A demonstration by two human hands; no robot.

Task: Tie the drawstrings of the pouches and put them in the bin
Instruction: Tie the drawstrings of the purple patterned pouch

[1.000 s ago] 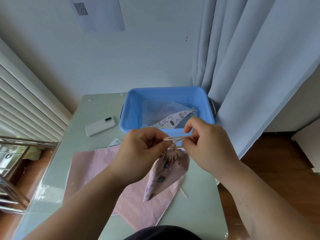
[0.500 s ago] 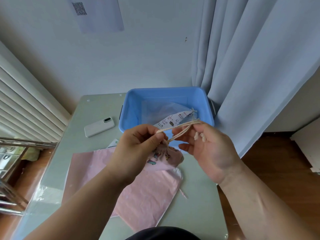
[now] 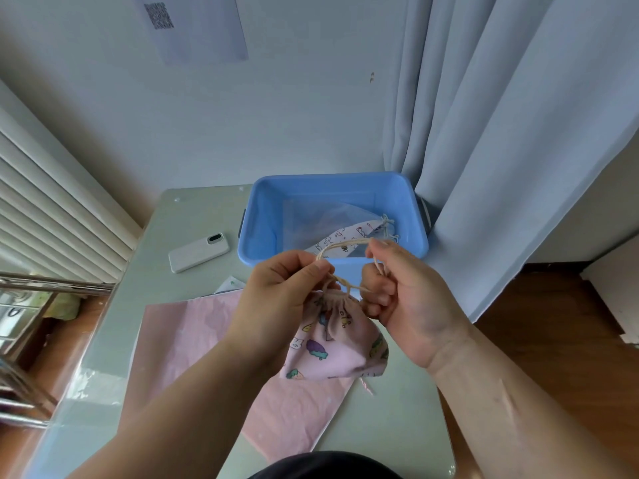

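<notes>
Dropped lower than before, the printed pouch (image 3: 339,344) hangs between left hand (image 3: 283,299) and right hand (image 3: 411,302), both pinching its looped, untightened drawstring (image 3: 345,242); a white pouch (image 3: 342,233) lies in the bin (image 3: 332,179), while a flat pouch (image 3: 186,340) waits on the table (image 3: 193,216).

A pale green table (image 3: 193,216) carries a blue bin (image 3: 269,219) at its far edge, with a white phone (image 3: 198,252) lying flat just left of it. A pink cloth (image 3: 186,347) is spread over the near part, overlapping a paper scrap (image 3: 230,285)
</notes>
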